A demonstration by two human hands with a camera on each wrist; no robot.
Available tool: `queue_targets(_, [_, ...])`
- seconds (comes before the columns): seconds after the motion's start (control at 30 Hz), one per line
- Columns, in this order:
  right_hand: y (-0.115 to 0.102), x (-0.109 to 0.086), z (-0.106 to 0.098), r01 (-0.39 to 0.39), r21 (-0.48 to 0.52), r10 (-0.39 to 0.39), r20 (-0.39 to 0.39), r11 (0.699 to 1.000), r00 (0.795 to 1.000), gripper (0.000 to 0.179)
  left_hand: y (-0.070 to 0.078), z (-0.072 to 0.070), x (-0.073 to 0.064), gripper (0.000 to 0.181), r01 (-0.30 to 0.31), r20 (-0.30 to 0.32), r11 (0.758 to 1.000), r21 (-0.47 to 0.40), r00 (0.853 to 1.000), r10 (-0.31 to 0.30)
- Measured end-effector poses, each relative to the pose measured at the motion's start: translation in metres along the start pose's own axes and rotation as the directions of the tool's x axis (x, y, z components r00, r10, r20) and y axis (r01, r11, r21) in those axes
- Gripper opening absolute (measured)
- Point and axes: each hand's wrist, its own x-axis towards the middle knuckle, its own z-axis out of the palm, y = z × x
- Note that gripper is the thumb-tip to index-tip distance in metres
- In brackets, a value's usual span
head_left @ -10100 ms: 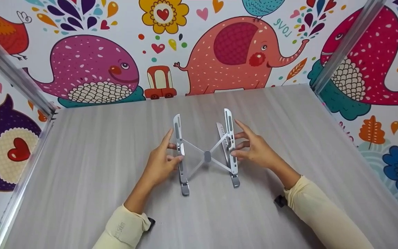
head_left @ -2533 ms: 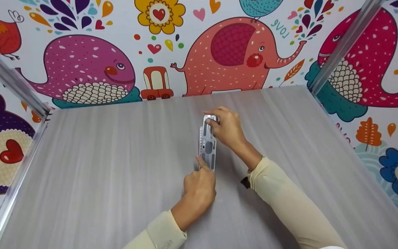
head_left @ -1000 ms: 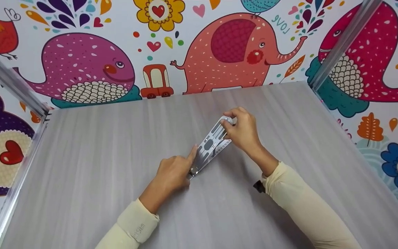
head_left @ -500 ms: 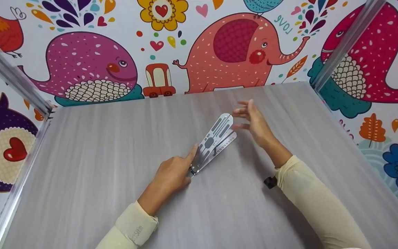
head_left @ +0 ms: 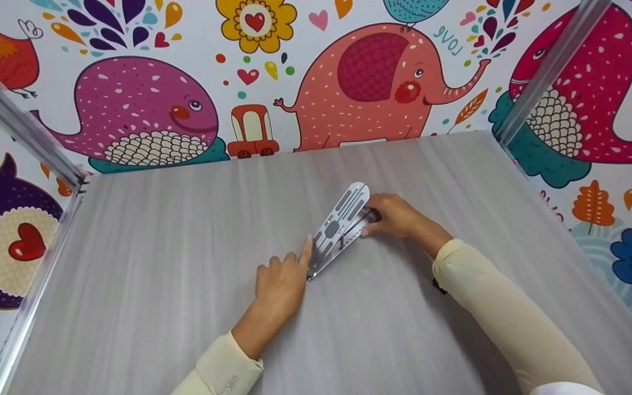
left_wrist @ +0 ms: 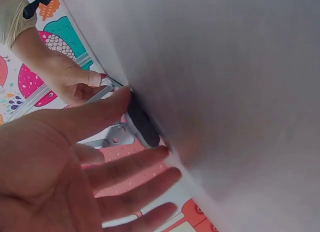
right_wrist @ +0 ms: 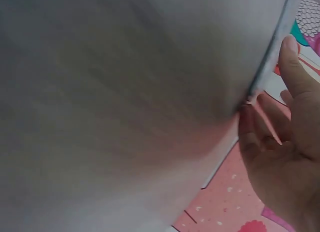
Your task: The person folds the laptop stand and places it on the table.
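A silver folding laptop stand [head_left: 331, 229] lies aslant on the table, its bars folded together lengthwise. At the far end, its notched lower bar [head_left: 355, 230] is spread apart from the upper bars. My left hand [head_left: 280, 285] holds the near end between thumb and index finger. In the left wrist view the thumb lies against the dark foot [left_wrist: 142, 124], with the other fingers extended. My right hand [head_left: 398, 216] grips the far end of the lower bar, and its fingertips are partly hidden behind it. The right wrist view shows that bar [right_wrist: 272, 47] edge-on, between thumb and fingers.
The grey wood-grain table [head_left: 157, 247] stretches around both hands. Printed cartoon panels [head_left: 371, 82] wall off the back and sides. Metal posts [head_left: 552, 71] stand at the rear corners.
Earlier the stand stood spread in an X; its bars have since been folded together and turned aslant. My right hand let go of the upper bars' far end, then took the lower bar.
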Motion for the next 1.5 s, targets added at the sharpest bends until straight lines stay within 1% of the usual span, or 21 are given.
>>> queue_targets(0.1, [0.004, 0.0, 0.003, 0.048, -0.022, -0.049, -0.025, 0.999, 0.998, 0.045, 0.001, 0.001, 0.002, 0.071, -0.013, 0.013, 1.0, -0.009, 1.0, 0.013])
queue_targets(0.2, [0.005, 0.0, 0.003, 0.067, -0.024, -0.068, -0.036, 0.997, 0.997, 0.04, -0.001, 0.001, 0.004, 0.071, -0.021, 0.025, 0.999, -0.033, 0.999, 0.021])
queue_targets(0.33, [0.004, 0.001, 0.002, 0.068, -0.03, -0.068, -0.017, 0.997, 0.998, 0.038, -0.007, -0.001, 0.007, 0.085, -0.023, 0.062, 0.996, -0.091, 0.998, 0.029])
queue_targets(0.43, [0.002, 0.003, 0.001, 0.044, -0.038, -0.044, -0.002, 0.998, 0.999, 0.039, -0.011, -0.002, 0.008, 0.096, -0.025, 0.083, 0.993, -0.118, 0.996, 0.035])
queue_targets(0.63, [-0.001, 0.005, 0.0, -0.039, -0.035, 0.04, 0.018, 0.999, 0.999, 0.047, -0.021, -0.004, 0.013, 0.1, -0.027, 0.075, 0.995, -0.095, 0.997, 0.034])
queue_targets(0.73, [-0.003, 0.005, -0.001, -0.089, -0.011, 0.089, 0.034, 0.996, 0.995, 0.05, -0.028, -0.005, 0.018, 0.1, -0.026, 0.073, 0.996, -0.085, 0.997, 0.032])
queue_targets(0.8, [-0.004, 0.004, -0.001, -0.107, -0.003, 0.107, 0.039, 0.994, 0.994, 0.05, -0.034, -0.006, 0.022, 0.101, -0.027, 0.076, 0.996, -0.08, 0.997, 0.033])
queue_targets(0.93, [-0.005, 0.001, -0.002, -0.097, 0.001, 0.097, 0.028, 0.995, 0.995, 0.046, -0.043, -0.005, 0.028, 0.101, -0.034, 0.081, 0.997, -0.068, 0.996, 0.039])
queue_targets(1.03, [-0.007, -0.004, -0.002, -0.083, -0.003, 0.083, 0.023, 0.997, 0.996, 0.043, -0.048, -0.004, 0.032, 0.1, -0.044, 0.081, 0.996, -0.077, 0.995, 0.051])
queue_targets(1.17, [-0.011, -0.01, -0.003, -0.089, -0.013, 0.089, 0.032, 0.996, 0.996, 0.043, -0.056, -0.005, 0.038, 0.099, -0.061, 0.089, 0.994, -0.092, 0.994, 0.07])
queue_targets(1.27, [-0.015, -0.017, -0.003, -0.09, -0.019, 0.091, 0.041, 0.996, 0.995, 0.042, -0.06, -0.005, 0.043, 0.099, -0.074, 0.104, 0.994, -0.079, 0.991, 0.082])
queue_targets(1.37, [-0.02, -0.025, -0.003, -0.096, -0.029, 0.098, 0.053, 0.995, 0.994, 0.039, -0.064, -0.004, 0.045, 0.097, -0.107, 0.093, 0.992, -0.061, 0.989, 0.112])
queue_targets(1.5, [-0.027, -0.034, -0.002, -0.106, -0.054, 0.11, 0.073, 0.993, 0.991, 0.033, -0.068, -0.001, 0.047, 0.094, -0.144, 0.061, 0.989, -0.037, 0.987, 0.146])
